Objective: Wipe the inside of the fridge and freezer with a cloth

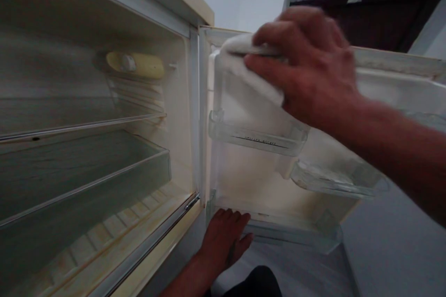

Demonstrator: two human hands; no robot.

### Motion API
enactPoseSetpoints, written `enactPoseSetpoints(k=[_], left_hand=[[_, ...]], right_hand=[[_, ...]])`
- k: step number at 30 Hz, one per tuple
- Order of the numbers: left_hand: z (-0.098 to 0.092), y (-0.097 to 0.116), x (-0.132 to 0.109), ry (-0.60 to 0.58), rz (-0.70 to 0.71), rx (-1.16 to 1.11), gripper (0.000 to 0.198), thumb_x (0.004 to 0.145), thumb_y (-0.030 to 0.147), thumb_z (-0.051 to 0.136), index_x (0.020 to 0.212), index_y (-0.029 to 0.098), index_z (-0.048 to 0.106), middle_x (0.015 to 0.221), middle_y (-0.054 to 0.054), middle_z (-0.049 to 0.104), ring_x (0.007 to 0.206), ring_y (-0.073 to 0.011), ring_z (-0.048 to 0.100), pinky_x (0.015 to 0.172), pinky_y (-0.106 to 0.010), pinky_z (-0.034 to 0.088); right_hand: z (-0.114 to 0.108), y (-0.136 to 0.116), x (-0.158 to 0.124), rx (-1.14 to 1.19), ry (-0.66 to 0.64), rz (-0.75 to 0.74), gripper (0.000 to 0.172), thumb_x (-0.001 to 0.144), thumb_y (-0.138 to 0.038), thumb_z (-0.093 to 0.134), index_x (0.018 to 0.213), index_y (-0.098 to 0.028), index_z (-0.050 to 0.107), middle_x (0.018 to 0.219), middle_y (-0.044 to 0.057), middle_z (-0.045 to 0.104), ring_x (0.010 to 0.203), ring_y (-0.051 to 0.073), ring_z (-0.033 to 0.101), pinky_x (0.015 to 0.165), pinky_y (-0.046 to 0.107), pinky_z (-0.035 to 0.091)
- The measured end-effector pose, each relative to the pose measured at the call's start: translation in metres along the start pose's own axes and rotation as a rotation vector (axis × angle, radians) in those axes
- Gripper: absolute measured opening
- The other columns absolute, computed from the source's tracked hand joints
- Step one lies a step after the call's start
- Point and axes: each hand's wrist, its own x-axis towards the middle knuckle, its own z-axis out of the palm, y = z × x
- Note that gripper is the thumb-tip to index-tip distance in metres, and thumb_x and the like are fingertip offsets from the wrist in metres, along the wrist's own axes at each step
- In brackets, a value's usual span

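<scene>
Wiping seems in hand: the right hand [310, 62] pinches a white cloth [252, 69] against the fridge door [244, 169], high up; the left hand [226, 236], loosely open, touches its bottom bin [296, 236]. Next stroke likely needs even pressure.

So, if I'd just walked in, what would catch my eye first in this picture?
Probably the right hand, large and slightly blurred, pinching a white cloth near the top of the open refrigerator door. Below it, the left hand is at the lowest door shelf, near its hinge end. Inside the fridge, a yellow fixture stands out high on the side wall.
</scene>
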Motion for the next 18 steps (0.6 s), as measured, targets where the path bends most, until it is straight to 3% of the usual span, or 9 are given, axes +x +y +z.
enactPoseSetpoints(k=[2,3,6,8,10,12,13,15,18], left_hand=[[0.003,0.002,0.001,-0.014,-0.041,0.030,0.031,0.092,0.046,0.057,0.107,0.022,0.068,0.100,-0.009,0.075,0.099,-0.0319,0.067,0.093,-0.053,0.047],[0.004,0.002,0.001,-0.010,-0.049,0.036,0.028,0.093,0.046,0.057,0.100,0.021,0.068,0.096,-0.008,0.075,0.096,-0.0313,0.068,0.091,-0.052,0.048],[0.003,0.001,-0.002,-0.007,-0.063,0.046,0.026,0.092,0.047,0.059,0.094,0.022,0.067,0.094,-0.005,0.074,0.095,-0.0295,0.068,0.091,-0.050,0.047],[0.001,0.000,-0.001,-0.004,-0.068,0.045,0.026,0.093,0.048,0.059,0.093,0.023,0.066,0.095,-0.003,0.074,0.096,-0.0284,0.068,0.092,-0.049,0.046],[0.001,-0.001,0.000,-0.001,-0.071,0.043,0.025,0.092,0.048,0.060,0.093,0.024,0.066,0.095,-0.002,0.074,0.097,-0.0274,0.068,0.093,-0.049,0.046],[0.002,-0.002,0.001,0.000,-0.076,0.042,0.025,0.091,0.049,0.062,0.093,0.024,0.066,0.094,-0.001,0.074,0.095,-0.0266,0.068,0.093,-0.048,0.045],[0.003,-0.003,0.001,0.001,-0.077,0.042,0.025,0.091,0.049,0.062,0.093,0.024,0.066,0.094,-0.001,0.074,0.095,-0.0263,0.068,0.093,-0.047,0.045],[0.005,-0.004,0.001,0.003,-0.076,0.042,0.027,0.092,0.051,0.061,0.094,0.024,0.065,0.094,-0.002,0.074,0.096,-0.0259,0.067,0.093,-0.047,0.045],[0.006,-0.003,-0.001,0.004,-0.071,0.040,0.028,0.094,0.051,0.057,0.098,0.025,0.065,0.098,-0.002,0.073,0.098,-0.0249,0.067,0.096,-0.046,0.045]], right_hand=[[0.012,-0.006,0.023,-0.302,-0.071,-0.503,0.050,0.097,-0.022,0.030,0.125,-0.014,0.069,0.158,0.008,0.046,0.151,0.032,0.033,0.115,0.048,0.037],[0.020,-0.005,0.030,-0.409,-0.136,-0.657,0.048,0.098,-0.020,0.033,0.137,-0.015,0.062,0.158,0.010,0.045,0.151,0.030,0.034,0.122,0.050,0.031],[0.038,0.010,0.037,-0.445,-0.324,-0.728,0.053,0.098,-0.016,0.041,0.151,-0.014,0.046,0.164,0.009,0.037,0.152,0.026,0.032,0.127,0.046,0.022],[0.040,0.020,0.034,-0.404,-0.342,-0.693,0.054,0.095,-0.015,0.048,0.149,-0.022,0.049,0.165,0.003,0.037,0.154,0.023,0.030,0.128,0.043,0.017],[0.033,0.022,0.031,-0.394,-0.338,-0.698,0.050,0.093,-0.012,0.049,0.142,-0.021,0.057,0.162,0.003,0.042,0.153,0.025,0.032,0.128,0.045,0.018],[0.017,0.015,0.029,-0.361,-0.280,-0.625,0.045,0.090,-0.011,0.051,0.132,-0.018,0.065,0.153,0.007,0.053,0.146,0.031,0.042,0.123,0.053,0.030],[0.008,0.009,0.029,-0.292,-0.239,-0.521,0.040,0.090,-0.013,0.052,0.126,-0.017,0.068,0.143,0.009,0.061,0.138,0.034,0.051,0.117,0.055,0.039],[-0.012,-0.003,0.030,-0.011,-0.135,-0.197,0.030,0.090,-0.020,0.055,0.115,-0.017,0.072,0.118,0.011,0.073,0.112,0.032,0.067,0.098,0.051,0.056],[-0.034,-0.010,0.033,0.470,-0.078,0.237,0.028,0.091,-0.024,0.053,0.113,-0.017,0.070,0.091,0.008,0.076,0.080,0.024,0.072,0.078,0.042,0.062]])
